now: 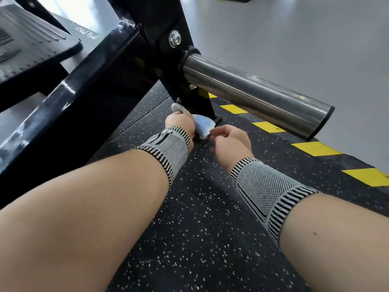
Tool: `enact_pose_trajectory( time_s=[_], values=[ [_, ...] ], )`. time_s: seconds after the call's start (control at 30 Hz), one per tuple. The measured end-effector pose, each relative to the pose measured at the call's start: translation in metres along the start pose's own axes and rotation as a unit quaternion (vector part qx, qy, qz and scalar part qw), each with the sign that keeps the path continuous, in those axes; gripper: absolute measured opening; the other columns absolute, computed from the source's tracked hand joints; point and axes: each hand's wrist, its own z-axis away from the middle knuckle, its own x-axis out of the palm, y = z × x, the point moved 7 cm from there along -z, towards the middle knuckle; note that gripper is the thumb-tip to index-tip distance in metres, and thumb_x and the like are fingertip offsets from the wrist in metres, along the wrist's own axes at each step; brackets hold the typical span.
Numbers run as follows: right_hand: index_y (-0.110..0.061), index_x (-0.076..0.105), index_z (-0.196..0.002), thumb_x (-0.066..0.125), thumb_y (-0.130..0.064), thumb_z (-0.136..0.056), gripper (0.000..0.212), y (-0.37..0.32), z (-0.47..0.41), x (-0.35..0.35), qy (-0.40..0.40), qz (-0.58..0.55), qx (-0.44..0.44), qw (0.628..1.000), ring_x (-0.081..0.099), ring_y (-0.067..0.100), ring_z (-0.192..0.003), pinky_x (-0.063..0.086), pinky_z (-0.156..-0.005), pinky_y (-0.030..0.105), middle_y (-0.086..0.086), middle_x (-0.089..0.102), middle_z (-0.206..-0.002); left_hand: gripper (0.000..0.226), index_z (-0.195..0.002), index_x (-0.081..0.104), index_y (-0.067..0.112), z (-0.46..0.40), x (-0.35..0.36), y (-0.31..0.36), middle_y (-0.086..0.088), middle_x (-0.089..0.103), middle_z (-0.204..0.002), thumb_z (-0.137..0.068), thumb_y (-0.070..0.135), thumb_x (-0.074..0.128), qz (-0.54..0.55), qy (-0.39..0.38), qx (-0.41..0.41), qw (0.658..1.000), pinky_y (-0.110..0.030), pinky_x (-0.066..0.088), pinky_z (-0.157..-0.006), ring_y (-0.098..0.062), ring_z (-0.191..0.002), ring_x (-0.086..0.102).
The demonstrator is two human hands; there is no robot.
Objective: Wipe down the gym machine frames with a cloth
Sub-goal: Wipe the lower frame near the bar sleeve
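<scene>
A black steel machine frame (101,85) slants across the left and upper middle, with its leg (200,104) meeting the floor. My left hand (180,123) holds a white and pale blue cloth (203,124) bunched against the foot of that leg. My right hand (231,142) hovers just right of the cloth with fingers loosely curled, its fingertips close to the cloth's edge; I cannot tell whether they touch it. Both wrists wear grey knitted bands.
A shiny steel weight peg (252,93) juts out to the right above my hands. A black ribbed footplate (31,49) sits at the upper left. Speckled black rubber matting (200,239) lies below, edged by yellow-black hazard stripes (315,148), then grey floor (294,28).
</scene>
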Motion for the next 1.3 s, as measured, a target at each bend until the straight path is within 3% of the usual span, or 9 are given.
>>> enact_pose_trajectory(
  time_s=[0.13, 0.3, 0.43, 0.53, 0.67, 0.83, 0.97, 1.17, 1.3],
  values=[
    [-0.024, 0.068, -0.091, 0.052, -0.008, -0.084, 0.024, -0.011, 0.015, -0.001, 0.036, 0.030, -0.038, 0.998, 0.065, 0.022, -0.094, 0.051, -0.091, 0.035, 0.002, 0.070, -0.100, 0.021, -0.101, 0.064, 0.019, 0.054, -0.013, -0.003, -0.006, 0.069, -0.090, -0.095, 0.006, 0.048, 0.044, -0.016, -0.007, 0.999, -0.029, 0.058, -0.070, -0.021, -0.081, 0.068],
    [-0.018, 0.061, -0.121, 0.055, -0.010, -0.085, 0.038, -0.018, 0.047, 0.028, -0.039, 0.069, -0.066, 0.995, 0.060, 0.021, -0.103, 0.045, -0.096, 0.030, 0.001, 0.063, -0.109, 0.030, -0.077, 0.071, 0.022, 0.100, -0.061, -0.039, -0.016, 0.073, -0.096, -0.062, 0.010, 0.048, -0.020, -0.021, -0.012, 1.000, -0.054, 0.055, -0.085, -0.037, -0.096, 0.068],
    [-0.019, 0.073, -0.092, 0.058, -0.007, -0.077, 0.025, 0.001, 0.093, 0.077, -0.178, 0.074, -0.045, 0.980, 0.064, 0.020, -0.075, 0.055, -0.080, 0.035, 0.002, 0.069, -0.080, 0.033, -0.083, 0.070, 0.023, 0.155, -0.120, -0.048, -0.008, 0.073, -0.092, -0.059, 0.018, 0.048, -0.097, 0.016, -0.023, 0.995, -0.042, 0.055, -0.090, -0.025, -0.090, 0.067],
    [-0.028, 0.068, -0.080, 0.066, -0.010, -0.079, 0.018, 0.015, 0.135, 0.109, -0.267, 0.078, -0.032, 0.960, 0.065, 0.016, -0.075, 0.056, -0.079, 0.034, 0.002, 0.072, -0.083, 0.040, -0.117, 0.064, 0.014, 0.187, -0.153, -0.059, -0.014, 0.068, -0.112, -0.082, 0.003, 0.050, -0.165, 0.020, -0.031, 0.986, -0.032, 0.053, -0.090, -0.016, -0.092, 0.060],
    [-0.020, 0.070, -0.081, 0.067, -0.016, -0.077, 0.006, 0.026, 0.167, 0.149, -0.302, 0.127, -0.053, 0.943, 0.066, 0.021, -0.075, 0.057, -0.078, 0.040, 0.003, 0.073, -0.080, 0.064, -0.141, 0.046, 0.019, 0.209, -0.190, -0.091, 0.001, 0.060, -0.124, -0.088, -0.015, 0.032, -0.138, 0.020, -0.054, 0.989, -0.004, 0.046, -0.067, -0.002, -0.088, 0.060],
    [-0.012, 0.066, -0.072, 0.064, -0.012, -0.077, 0.006, 0.028, 0.182, 0.196, -0.302, 0.165, -0.067, 0.937, 0.068, 0.029, -0.074, 0.059, -0.072, 0.046, 0.006, 0.068, -0.070, 0.068, -0.144, 0.036, 0.033, 0.219, -0.250, -0.123, 0.004, 0.060, -0.128, -0.085, 0.002, 0.043, -0.219, 0.007, -0.023, 0.975, -0.035, 0.044, -0.104, -0.017, -0.116, 0.058],
    [-0.016, 0.068, -0.088, 0.058, -0.006, -0.080, 0.016, 0.000, 0.205, 0.231, -0.285, 0.121, -0.123, 0.943, 0.067, 0.025, -0.086, 0.056, -0.083, 0.041, 0.007, 0.071, -0.088, 0.056, -0.147, 0.030, 0.029, 0.245, -0.300, -0.131, 0.004, 0.053, -0.138, -0.097, 0.004, 0.038, -0.375, 0.026, -0.038, 0.926, -0.025, 0.041, -0.098, -0.014, -0.113, 0.056],
    [-0.010, 0.048, -0.130, 0.047, -0.003, -0.091, 0.040, 0.006, 0.244, 0.275, -0.417, 0.294, -0.234, 0.828, 0.057, 0.032, -0.108, 0.044, -0.085, 0.029, 0.015, 0.059, -0.118, 0.059, -0.148, 0.030, 0.026, 0.254, -0.359, -0.138, 0.000, 0.044, -0.145, -0.093, 0.006, 0.041, -0.378, 0.124, -0.030, 0.917, -0.042, 0.051, -0.091, -0.030, -0.108, 0.061],
    [-0.004, 0.049, -0.123, 0.047, -0.003, -0.091, 0.032, -0.002, 0.234, 0.284, -0.399, 0.342, -0.240, 0.816, 0.056, 0.031, -0.094, 0.046, -0.079, 0.025, 0.015, 0.058, -0.103, 0.048, -0.137, 0.044, 0.019, 0.236, -0.373, -0.130, -0.003, 0.052, -0.136, -0.091, 0.003, 0.044, -0.324, 0.173, -0.017, 0.930, -0.043, 0.050, -0.091, -0.031, -0.106, 0.061]
  ],
)
